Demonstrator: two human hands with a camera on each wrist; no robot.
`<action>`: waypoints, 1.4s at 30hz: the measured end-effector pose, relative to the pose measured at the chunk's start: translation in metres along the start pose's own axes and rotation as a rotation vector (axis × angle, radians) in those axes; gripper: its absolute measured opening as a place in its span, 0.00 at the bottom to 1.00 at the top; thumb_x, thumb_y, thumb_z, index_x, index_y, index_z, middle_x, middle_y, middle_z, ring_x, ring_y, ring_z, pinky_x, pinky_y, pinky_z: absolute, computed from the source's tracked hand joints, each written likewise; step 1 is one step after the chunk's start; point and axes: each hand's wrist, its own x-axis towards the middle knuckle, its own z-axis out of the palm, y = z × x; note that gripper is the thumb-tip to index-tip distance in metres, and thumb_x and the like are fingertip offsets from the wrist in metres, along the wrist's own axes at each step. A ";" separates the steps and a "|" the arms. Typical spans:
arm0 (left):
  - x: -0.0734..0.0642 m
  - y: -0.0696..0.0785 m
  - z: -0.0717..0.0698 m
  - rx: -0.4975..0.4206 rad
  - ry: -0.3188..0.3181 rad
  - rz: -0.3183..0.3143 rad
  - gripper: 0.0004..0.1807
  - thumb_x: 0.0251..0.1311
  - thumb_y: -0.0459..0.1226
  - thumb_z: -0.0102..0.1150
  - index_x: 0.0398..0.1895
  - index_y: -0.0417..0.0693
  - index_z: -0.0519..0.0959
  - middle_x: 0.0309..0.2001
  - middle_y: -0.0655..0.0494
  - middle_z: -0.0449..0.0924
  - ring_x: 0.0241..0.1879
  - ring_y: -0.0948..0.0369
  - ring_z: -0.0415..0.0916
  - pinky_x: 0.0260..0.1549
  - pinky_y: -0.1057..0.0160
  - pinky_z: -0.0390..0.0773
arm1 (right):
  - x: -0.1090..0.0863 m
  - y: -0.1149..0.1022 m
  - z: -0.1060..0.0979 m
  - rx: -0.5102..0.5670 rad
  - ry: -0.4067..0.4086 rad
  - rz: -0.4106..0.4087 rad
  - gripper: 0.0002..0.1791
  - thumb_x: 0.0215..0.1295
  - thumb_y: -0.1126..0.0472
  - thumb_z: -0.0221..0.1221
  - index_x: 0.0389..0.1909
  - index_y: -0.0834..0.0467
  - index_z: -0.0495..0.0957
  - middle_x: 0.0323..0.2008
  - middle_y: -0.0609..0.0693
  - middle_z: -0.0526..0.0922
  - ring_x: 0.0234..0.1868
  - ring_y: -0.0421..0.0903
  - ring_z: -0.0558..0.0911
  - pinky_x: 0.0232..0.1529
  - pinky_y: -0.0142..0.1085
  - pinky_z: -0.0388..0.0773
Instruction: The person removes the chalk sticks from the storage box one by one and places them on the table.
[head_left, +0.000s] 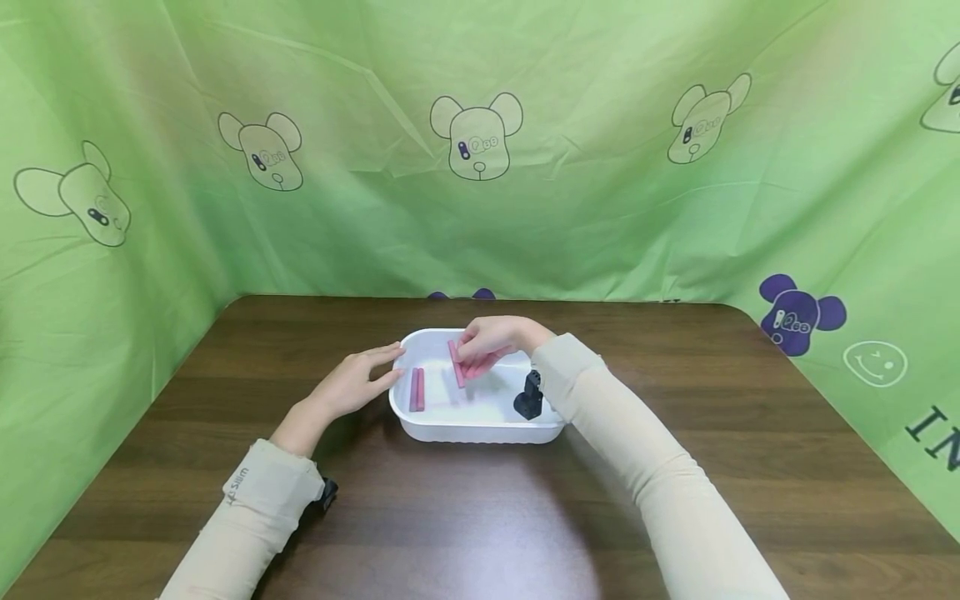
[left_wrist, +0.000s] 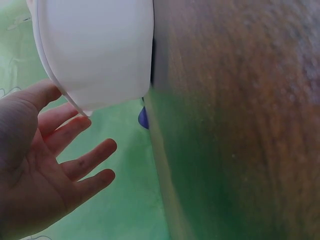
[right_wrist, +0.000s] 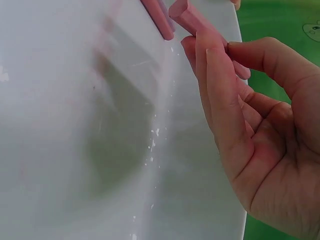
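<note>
A white oval tub (head_left: 480, 434) stands on the table. Above its floor, my right hand (head_left: 491, 346) pinches a pink stick (head_left: 456, 364) between thumb and fingers. The right wrist view shows that pink stick (right_wrist: 187, 16) with a blunt, faceted end, partly hidden by the fingers. Two more pink sticks (head_left: 417, 390) lie side by side inside the tub at its left end. My left hand (head_left: 352, 385) rests its fingertips on the tub's left rim. In the left wrist view its fingers are spread, the thumb (left_wrist: 46, 93) at the rim and the two outermost fingers free.
A brown wooden table (head_left: 450, 517) surrounds the tub. Behind it hangs a green curtain (head_left: 480, 225) with bear drawings. Black wrist cameras sit under both cuffs; the right one (head_left: 531, 397) overlaps the tub's right side in the head view. Small white flecks (right_wrist: 155, 140) dot the tub's inside.
</note>
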 end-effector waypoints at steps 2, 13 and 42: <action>0.000 0.000 0.000 -0.002 0.001 0.002 0.26 0.65 0.41 0.52 0.64 0.41 0.68 0.67 0.43 0.65 0.67 0.46 0.62 0.65 0.45 0.63 | -0.002 0.002 -0.002 0.006 0.007 -0.001 0.07 0.65 0.65 0.52 0.38 0.65 0.74 0.25 0.49 0.82 0.25 0.37 0.81 0.33 0.28 0.82; 0.001 0.002 -0.001 -0.005 0.002 0.003 0.26 0.65 0.41 0.52 0.64 0.40 0.68 0.66 0.43 0.65 0.67 0.46 0.62 0.65 0.45 0.62 | -0.016 0.010 -0.012 0.018 0.013 -0.021 0.08 0.66 0.65 0.50 0.40 0.66 0.73 0.25 0.49 0.82 0.26 0.37 0.81 0.33 0.27 0.81; -0.001 0.001 0.000 -0.022 -0.020 -0.011 0.26 0.66 0.43 0.50 0.65 0.41 0.67 0.67 0.44 0.63 0.68 0.46 0.60 0.66 0.45 0.61 | -0.061 0.044 -0.027 0.065 0.086 -0.090 0.11 0.66 0.61 0.49 0.41 0.66 0.73 0.26 0.46 0.81 0.29 0.37 0.80 0.35 0.29 0.81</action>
